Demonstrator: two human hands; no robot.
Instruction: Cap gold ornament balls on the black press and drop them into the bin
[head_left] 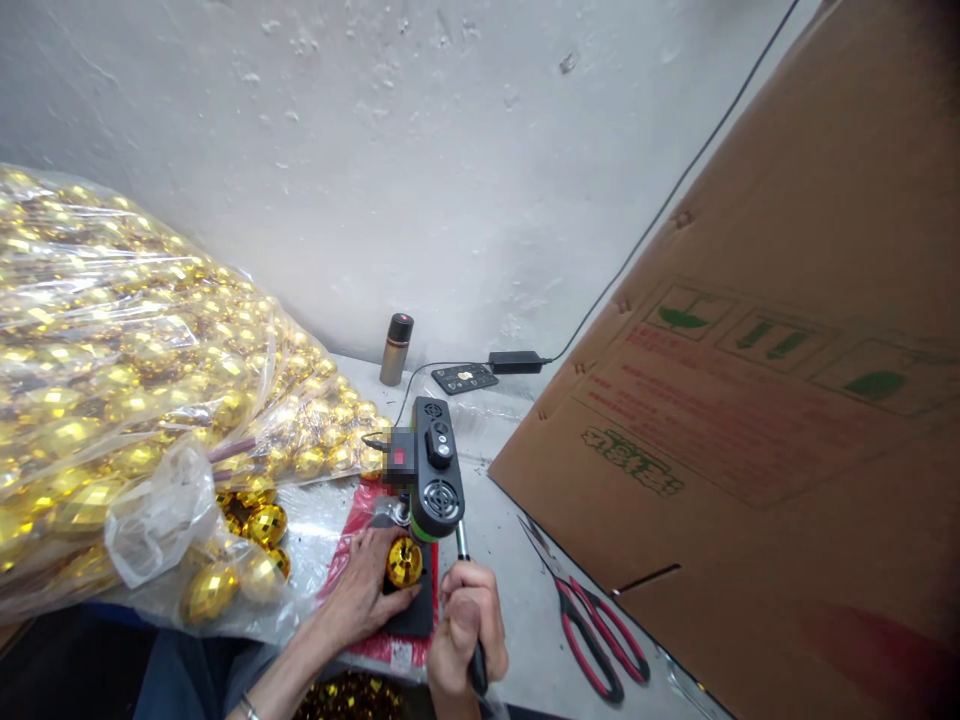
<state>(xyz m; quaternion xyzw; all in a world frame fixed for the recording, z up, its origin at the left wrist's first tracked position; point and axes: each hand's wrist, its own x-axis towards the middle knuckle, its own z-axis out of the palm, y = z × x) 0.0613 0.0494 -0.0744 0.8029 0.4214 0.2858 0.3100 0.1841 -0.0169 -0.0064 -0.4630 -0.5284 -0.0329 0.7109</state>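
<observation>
Basically both hands were occupied: left hand (pixel 367 590) was part-curled, fingers and thumb around the left side of a faceted gold ball (pixel 405 563), grasping it over the black base (pixel 415 618) of a small bench press, just on the near side of the black press head (pixel 438 465). Couldn't tell if the ball was touching the base. Right hand (pixel 470 622) was clenched on the black grip (pixel 478 670) of the press lever, thumb up, metal rod (pixel 462 541) running up from it toward the head. A red plastic sheet (pixel 345 535) lay under the base, on a pale grey table (pixel 499 545). Right of the right hand: scissors (pixel 581 620) with red-and-black handles, flat on the table, points away from the wearer. Left: a few loose gold balls (pixel 266 524) at the mouth of a big clear bag (pixel 150 330) packed with more of the same. Behind the press: a dark patterned slab (pixel 465 378), a black power brick (pixel 516 362) with its cable (pixel 660 210) rising to the right, and an upright dark-capped bottle (pixel 395 350) near the wall (pixel 450 200). Wall was whitish, pitted. A large cardboard box (pixel 750 420) filled the right side, tilted in view.
</observation>
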